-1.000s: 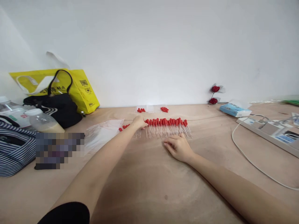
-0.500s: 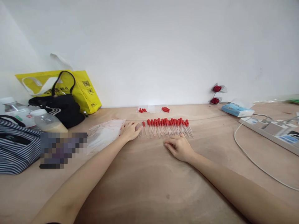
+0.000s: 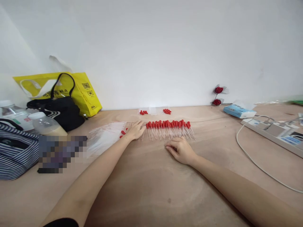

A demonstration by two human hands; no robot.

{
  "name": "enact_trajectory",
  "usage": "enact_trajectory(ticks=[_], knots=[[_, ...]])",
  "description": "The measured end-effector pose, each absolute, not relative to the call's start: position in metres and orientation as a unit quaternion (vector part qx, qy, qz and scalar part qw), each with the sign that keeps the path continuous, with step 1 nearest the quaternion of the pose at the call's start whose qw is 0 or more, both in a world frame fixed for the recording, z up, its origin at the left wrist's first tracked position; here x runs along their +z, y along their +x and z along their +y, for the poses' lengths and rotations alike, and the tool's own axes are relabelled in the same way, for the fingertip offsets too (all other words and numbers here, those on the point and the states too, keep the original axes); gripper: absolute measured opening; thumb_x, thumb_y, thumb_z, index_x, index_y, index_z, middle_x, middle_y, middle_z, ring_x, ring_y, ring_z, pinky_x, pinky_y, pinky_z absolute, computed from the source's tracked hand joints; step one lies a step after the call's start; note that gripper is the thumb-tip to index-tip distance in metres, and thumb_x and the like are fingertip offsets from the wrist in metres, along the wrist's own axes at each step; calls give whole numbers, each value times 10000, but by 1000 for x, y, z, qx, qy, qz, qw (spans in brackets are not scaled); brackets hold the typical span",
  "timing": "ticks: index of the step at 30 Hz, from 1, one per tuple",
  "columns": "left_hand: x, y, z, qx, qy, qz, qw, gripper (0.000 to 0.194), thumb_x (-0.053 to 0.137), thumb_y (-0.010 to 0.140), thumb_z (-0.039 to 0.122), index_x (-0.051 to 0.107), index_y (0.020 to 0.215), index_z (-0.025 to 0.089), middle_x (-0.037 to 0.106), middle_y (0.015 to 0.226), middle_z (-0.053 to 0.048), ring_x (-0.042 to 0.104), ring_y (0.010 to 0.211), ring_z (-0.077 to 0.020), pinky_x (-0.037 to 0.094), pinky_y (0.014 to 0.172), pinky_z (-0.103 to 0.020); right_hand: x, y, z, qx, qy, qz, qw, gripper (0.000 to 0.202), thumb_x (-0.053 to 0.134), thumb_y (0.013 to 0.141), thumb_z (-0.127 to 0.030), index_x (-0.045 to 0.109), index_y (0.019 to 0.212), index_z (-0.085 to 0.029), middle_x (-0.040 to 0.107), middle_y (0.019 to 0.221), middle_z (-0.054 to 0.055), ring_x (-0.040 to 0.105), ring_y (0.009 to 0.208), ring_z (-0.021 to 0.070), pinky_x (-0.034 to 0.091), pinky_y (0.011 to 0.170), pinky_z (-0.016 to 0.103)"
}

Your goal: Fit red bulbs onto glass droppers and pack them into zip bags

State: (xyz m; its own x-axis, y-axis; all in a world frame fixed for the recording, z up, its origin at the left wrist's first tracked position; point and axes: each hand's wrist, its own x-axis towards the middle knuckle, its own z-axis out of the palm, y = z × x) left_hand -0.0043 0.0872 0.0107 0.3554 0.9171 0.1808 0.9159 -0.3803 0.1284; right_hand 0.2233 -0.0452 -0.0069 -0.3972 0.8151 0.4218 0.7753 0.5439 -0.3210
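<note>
A row of droppers [image 3: 168, 127] with red rubber bulbs and clear tapered tubes lies on the wooden table, bulbs towards the wall. My left hand [image 3: 136, 130] lies palm down at the row's left end, fingers stretched out against the droppers there and partly covering them. By its wrist are a few loose red bulbs [image 3: 123, 132]. My right hand [image 3: 181, 151] rests on the table in front of the row, fingers loosely curled, close to the tube tips; nothing shows in it. Clear plastic bags [image 3: 106, 137] lie left of my left hand.
Against the wall lies a clear bag [image 3: 153, 110] with red bulbs in it. At left stand a yellow bag [image 3: 91, 94], a black bag [image 3: 66, 110], bottles [image 3: 48, 124] and a striped bag [image 3: 19, 154]. A tissue pack [image 3: 239, 111], power strip [image 3: 260, 126] and white cable [image 3: 251, 164] are at right.
My left hand has slid slightly forward and right along the table, pressing the left-end droppers closer to the row; loose bulbs beside its wrist now show more. My right hand stays put.
</note>
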Motion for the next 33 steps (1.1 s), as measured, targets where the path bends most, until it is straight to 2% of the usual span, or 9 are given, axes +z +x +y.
enact_trajectory(ticks=[6,11,18,28,33], knots=[[7,7,88,142,833,534,9,394,346,828,279,487,1185,191,488,1254,-30,423,1149,-174,275,978,-281,-8,223,-44,52,-463,-840,276,178,443,824,-227,617,847,-200,635,792,34,557,779,151,312,705,290],[2,9,73,170,793,585,1,366,374,783,207,568,1086,136,544,1168,-92,472,1075,-244,352,905,-355,-9,224,-44,51,-455,-844,281,172,448,821,-220,617,843,-203,640,801,38,566,784,150,328,714,286],[1,20,36,185,767,614,20,304,414,757,175,611,989,184,586,1081,-70,480,1042,-236,342,902,-353,-9,224,-43,48,-452,-846,280,169,449,820,-222,617,830,-201,637,781,36,568,770,149,337,710,281],[4,45,-2,260,717,642,83,356,413,791,202,489,1138,201,535,1163,-77,408,1111,-262,265,946,-449,-8,222,-44,54,-474,-831,285,182,457,812,-238,635,822,-205,639,762,36,550,761,159,327,711,298],[10,12,8,327,692,629,134,275,417,778,169,541,1021,201,549,1108,-50,444,1091,-205,350,921,-351,-6,204,-46,96,-558,-760,320,187,483,788,-310,647,745,-232,632,671,-1,538,671,143,321,655,285]])
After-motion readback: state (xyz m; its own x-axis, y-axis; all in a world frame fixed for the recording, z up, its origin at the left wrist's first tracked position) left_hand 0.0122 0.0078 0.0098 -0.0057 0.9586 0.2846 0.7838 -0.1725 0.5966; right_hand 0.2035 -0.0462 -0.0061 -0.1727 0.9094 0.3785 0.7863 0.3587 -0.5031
